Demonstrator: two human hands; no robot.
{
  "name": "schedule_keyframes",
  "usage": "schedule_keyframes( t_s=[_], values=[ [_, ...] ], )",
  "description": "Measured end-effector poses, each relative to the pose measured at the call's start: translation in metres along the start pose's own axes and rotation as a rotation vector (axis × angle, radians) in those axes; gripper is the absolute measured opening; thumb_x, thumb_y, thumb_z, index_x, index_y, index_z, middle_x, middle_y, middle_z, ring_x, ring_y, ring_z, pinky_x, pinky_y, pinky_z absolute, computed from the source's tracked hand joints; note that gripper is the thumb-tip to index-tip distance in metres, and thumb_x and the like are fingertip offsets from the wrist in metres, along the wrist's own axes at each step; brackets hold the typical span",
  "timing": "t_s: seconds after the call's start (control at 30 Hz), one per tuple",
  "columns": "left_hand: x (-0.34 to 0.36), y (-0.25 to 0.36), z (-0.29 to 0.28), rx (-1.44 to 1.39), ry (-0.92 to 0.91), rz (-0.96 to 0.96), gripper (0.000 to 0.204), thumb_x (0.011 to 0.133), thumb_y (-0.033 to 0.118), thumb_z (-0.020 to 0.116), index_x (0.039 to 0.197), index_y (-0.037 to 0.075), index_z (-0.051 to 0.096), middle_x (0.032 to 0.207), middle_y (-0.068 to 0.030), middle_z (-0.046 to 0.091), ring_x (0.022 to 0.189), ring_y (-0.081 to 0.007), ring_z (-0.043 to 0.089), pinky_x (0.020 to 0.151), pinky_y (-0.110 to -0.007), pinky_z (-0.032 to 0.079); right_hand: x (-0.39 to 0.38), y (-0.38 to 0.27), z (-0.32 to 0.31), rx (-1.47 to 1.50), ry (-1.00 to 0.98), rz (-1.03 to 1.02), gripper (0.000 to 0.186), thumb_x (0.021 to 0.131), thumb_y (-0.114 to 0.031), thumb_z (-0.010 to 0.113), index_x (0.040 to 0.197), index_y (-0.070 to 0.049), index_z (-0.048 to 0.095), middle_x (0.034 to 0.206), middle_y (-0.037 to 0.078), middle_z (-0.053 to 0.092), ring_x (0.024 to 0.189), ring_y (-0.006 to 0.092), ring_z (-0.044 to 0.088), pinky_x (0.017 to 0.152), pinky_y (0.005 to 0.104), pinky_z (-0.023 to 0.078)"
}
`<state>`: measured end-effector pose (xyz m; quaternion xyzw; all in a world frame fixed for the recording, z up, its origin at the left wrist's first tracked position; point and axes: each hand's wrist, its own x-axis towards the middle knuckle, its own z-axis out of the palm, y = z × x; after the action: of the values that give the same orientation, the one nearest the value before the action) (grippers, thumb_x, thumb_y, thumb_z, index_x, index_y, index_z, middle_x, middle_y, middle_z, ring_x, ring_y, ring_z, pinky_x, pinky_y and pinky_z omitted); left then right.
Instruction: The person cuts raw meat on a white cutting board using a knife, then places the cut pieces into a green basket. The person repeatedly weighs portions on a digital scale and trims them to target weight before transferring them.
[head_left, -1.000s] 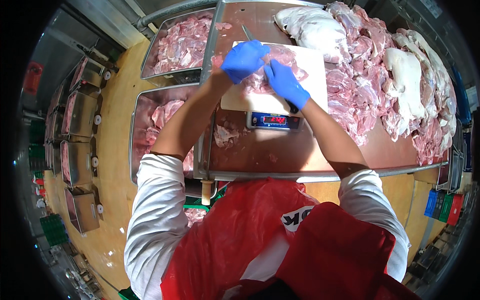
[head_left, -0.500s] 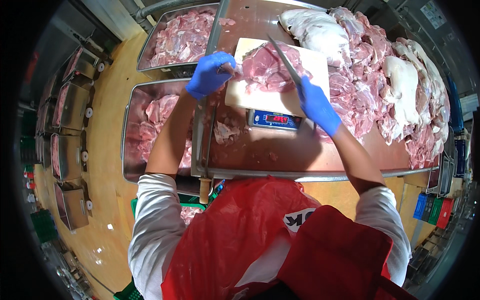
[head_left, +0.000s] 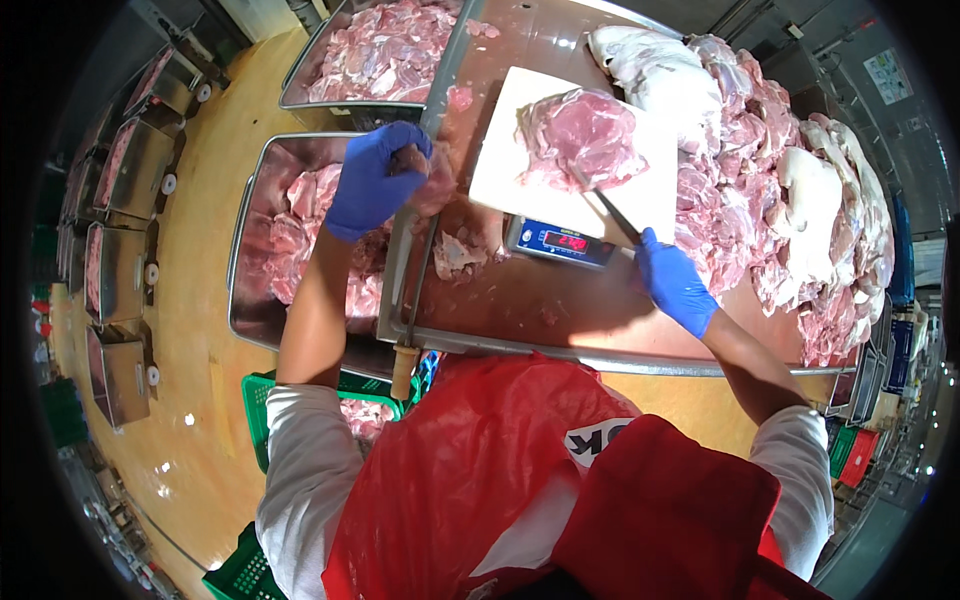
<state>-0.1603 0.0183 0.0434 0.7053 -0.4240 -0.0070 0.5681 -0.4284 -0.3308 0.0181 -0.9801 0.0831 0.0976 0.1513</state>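
Note:
My left hand [head_left: 372, 182], in a blue glove, is closed round a small piece of meat [head_left: 433, 183] above the table's left edge, next to a steel bin. A large cut of raw meat [head_left: 585, 132] lies on the white cutting board [head_left: 498, 165]. My right hand [head_left: 676, 284], also gloved in blue, grips a knife [head_left: 616, 214] at the board's lower right. Its blade slants up and left, and the tip meets the lower side of the meat. Partly under the board sits a digital scale [head_left: 562, 243] with a lit red display.
Raw meat fills two steel bins [head_left: 248, 225] on the left. A heap of meat with pale skin [head_left: 806, 200] covers the table's right side. Trimmings [head_left: 458, 256] lie left of the scale. A wooden-handled tool [head_left: 404, 372] rests over the near edge, above a green crate [head_left: 257, 400].
My left hand has moved left from the board with the small piece. My right hand has drawn down and right, bringing the knife from across the meat to its lower side.

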Motion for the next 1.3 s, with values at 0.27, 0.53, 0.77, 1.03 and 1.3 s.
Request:
schedule_keyframes(
  t_s=[0.27, 0.53, 0.77, 1.03, 1.3],
  values=[
    [-0.012, 0.033, -0.025, 0.067, 0.04, -0.278, 0.015, 0.075, -0.006, 0.064, 0.088, 0.001, 0.063, 0.082, 0.0018, 0.059, 0.074, -0.006, 0.054, 0.067, -0.023, 0.047, 0.002, -0.039, 0.039, 0.557, 0.385, 0.106, 0.016, 0.103, -0.015, 0.052, 0.098, -0.001, 0.047, 0.065, 0.019, 0.06, 0.053, 0.0328, 0.06, 0.049, 0.0453, 0.044],
    [0.164, -0.063, -0.169, -0.148, 0.043, -0.402, 0.018, 0.094, 0.009, 0.062, 0.11, 0.004, 0.067, 0.098, -0.0004, 0.067, 0.084, -0.0113, 0.06, 0.079, -0.025, 0.049, -0.029, -0.002, 0.036, 0.875, 0.423, 0.41, 0.022, 0.107, -0.025, 0.05, 0.097, -0.005, 0.051, 0.065, 0.003, 0.055, 0.051, 0.0087, 0.054, 0.046, 0.0273, 0.045],
    [0.234, -0.068, -0.084, 0.697, -0.004, 0.227, 0.038, 0.082, 0.003, 0.063, 0.119, 0.002, 0.056, 0.079, -0.0062, 0.066, 0.056, -0.015, 0.057, 0.051, -0.032, 0.049, -0.029, 0.04, 0.029, 0.908, 0.546, 0.402, 0.023, 0.106, -0.024, 0.048, 0.095, -0.004, 0.052, 0.068, 0.004, 0.057, 0.056, 0.0086, 0.054, 0.05, 0.0269, 0.045],
    [0.152, -0.001, 0.185, 0.624, -0.536, -0.275, 0.14, 0.053, 0.061, 0.091, 0.155, -0.003, 0.019, 0.15, -0.0386, 0.03, 0.137, -0.0531, 0.038, 0.113, -0.053, 0.037, 0.122, 0.103, -0.028, 0.774, 0.501, 0.185, 0.035, 0.102, -0.031, 0.056, 0.111, 0.002, 0.064, 0.097, 0.005, 0.066, 0.089, 0.0123, 0.057, 0.083, 0.0272, 0.046],
    [0.132, 0.003, 0.242, 0.938, -0.5, -0.27, 0.126, 0.057, 0.041, 0.093, 0.157, 0.019, 0.019, 0.155, -0.031, 0.019, 0.135, -0.0611, 0.029, 0.087, -0.075, 0.047, 0.175, 0.101, 0.0, 1.35, 0.175, 0.08, 0.027, 0.102, -0.025, 0.057, 0.101, 0.0, 0.065, 0.089, 0.002, 0.064, 0.08, 0.011, 0.055, 0.077, 0.0264, 0.047]
  ],
)
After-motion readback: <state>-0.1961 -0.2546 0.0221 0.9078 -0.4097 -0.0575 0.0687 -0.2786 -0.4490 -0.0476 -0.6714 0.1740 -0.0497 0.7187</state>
